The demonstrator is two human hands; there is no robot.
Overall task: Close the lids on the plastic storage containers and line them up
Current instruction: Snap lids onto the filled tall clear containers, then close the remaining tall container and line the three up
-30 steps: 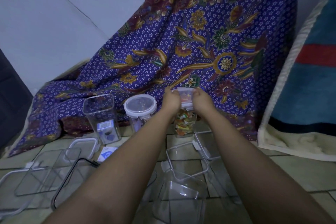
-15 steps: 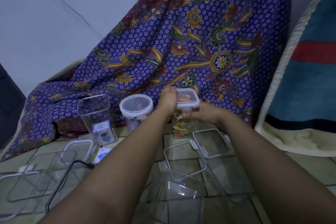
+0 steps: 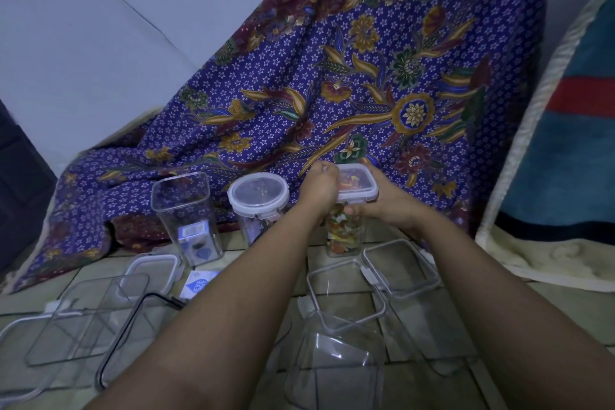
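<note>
A tall clear container full of coloured pieces (image 3: 344, 236) stands on the floor tiles with its white-rimmed lid (image 3: 359, 185) on top. My left hand (image 3: 317, 190) grips the lid's left side. My right hand (image 3: 387, 205) holds the lid's right edge and the container just under it. To the left stands a round-lidded container (image 3: 259, 195), shut. Further left is a tall square container (image 3: 186, 213) without a lid. Loose lids (image 3: 401, 268) (image 3: 344, 296) lie on the tiles below my hands.
A clear empty container (image 3: 336, 366) lies near me between my forearms. More clear lids and trays (image 3: 83, 316) are spread at the lower left, with a small white lid (image 3: 151, 268) and a blue-printed packet (image 3: 199, 283). A patterned purple cloth (image 3: 349, 93) hangs behind; a blanket (image 3: 565, 176) lies right.
Both hands stay on the lid of the coloured-pieces container. My right hand slid from the lid's top down to its right edge and the container's side.
</note>
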